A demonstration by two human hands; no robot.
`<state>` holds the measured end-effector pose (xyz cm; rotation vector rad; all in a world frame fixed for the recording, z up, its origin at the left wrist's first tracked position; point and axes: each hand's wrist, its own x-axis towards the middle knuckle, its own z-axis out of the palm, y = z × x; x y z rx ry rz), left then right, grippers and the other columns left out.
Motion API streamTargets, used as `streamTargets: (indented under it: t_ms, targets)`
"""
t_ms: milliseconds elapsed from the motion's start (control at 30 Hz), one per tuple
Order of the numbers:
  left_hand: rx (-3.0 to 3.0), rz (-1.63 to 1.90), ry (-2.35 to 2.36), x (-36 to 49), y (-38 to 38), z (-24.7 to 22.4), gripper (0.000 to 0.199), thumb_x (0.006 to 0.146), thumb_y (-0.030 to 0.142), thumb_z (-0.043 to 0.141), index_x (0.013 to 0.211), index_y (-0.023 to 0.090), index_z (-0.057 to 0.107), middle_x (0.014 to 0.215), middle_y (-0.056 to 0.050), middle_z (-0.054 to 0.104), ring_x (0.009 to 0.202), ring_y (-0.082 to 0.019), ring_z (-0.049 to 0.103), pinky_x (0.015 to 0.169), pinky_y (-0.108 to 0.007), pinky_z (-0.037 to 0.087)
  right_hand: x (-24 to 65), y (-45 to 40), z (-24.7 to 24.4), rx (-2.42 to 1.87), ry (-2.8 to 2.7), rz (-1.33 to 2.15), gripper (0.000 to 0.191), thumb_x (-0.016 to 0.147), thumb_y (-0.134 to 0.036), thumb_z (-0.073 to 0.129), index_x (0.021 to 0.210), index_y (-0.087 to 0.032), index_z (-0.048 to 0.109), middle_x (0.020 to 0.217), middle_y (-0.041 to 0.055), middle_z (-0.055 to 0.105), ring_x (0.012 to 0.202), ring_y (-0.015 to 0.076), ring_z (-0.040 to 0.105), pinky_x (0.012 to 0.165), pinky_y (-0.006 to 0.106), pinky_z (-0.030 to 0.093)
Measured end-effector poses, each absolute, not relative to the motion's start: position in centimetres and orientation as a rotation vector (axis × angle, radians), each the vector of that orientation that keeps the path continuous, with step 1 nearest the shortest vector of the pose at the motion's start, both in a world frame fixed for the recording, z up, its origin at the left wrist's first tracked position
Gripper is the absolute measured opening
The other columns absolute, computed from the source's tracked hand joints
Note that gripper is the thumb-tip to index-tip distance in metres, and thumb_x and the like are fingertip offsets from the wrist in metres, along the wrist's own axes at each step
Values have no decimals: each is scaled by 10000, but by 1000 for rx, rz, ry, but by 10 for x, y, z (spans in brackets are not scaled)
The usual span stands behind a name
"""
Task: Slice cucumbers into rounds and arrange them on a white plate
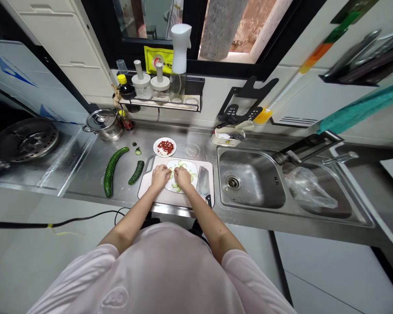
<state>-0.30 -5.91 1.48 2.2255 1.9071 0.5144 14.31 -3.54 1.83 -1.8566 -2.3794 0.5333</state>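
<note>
Both hands are over a white plate (pixel 190 167) with several pale green cucumber slices (pixel 176 186) on it. The plate rests on a light cutting board (pixel 160 197). My left hand (pixel 161 175) is at the plate's left edge, its fingers drawn together on something too small to make out. My right hand (pixel 182 178) is over the middle of the plate, fingers closed and pointing down; what they hold is hidden. A knife (pixel 203 181) lies on the board's right side. A cut cucumber (pixel 136 172) and a whole one (pixel 114 171) lie to the left on the counter.
Behind the board stands a small dish of chopped red pieces (pixel 165 147). A steel pot (pixel 105 124) is at the back left, a wok (pixel 24 138) further left. The sink (pixel 252 179) is on the right, and a spice shelf (pixel 160 104) hangs above the counter.
</note>
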Motion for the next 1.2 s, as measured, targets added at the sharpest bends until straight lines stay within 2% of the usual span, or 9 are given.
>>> streamTargets:
  t_ms: [467, 767, 1200]
  targets:
    - [2351, 367, 1837, -6, -56, 15, 188, 850, 301, 539, 920, 281, 712, 1087, -72, 548, 1020, -245, 440, 823, -377, 359, 142, -36, 13, -1848, -2423, 495, 249, 938, -266, 385, 1061, -207, 593, 1044, 80, 578, 945, 192, 531, 711, 257, 375]
    - [2277, 495, 1869, -10, -58, 17, 210, 846, 261, 533, 982, 263, 693, 1059, -70, 557, 1004, -227, 459, 869, -370, 362, 147, -36, 17, -1875, -2377, 548, 268, 937, -259, 381, 1107, -220, 585, 1084, 79, 574, 967, 183, 530, 743, 257, 379]
    - [2398, 323, 1794, -8, -54, 19, 201, 842, 271, 535, 942, 279, 709, 1093, -75, 548, 1021, -244, 439, 839, -388, 346, 145, -38, 15, -1884, -2422, 533, 278, 946, -271, 354, 1110, -220, 573, 1097, 88, 559, 958, 188, 523, 740, 268, 385]
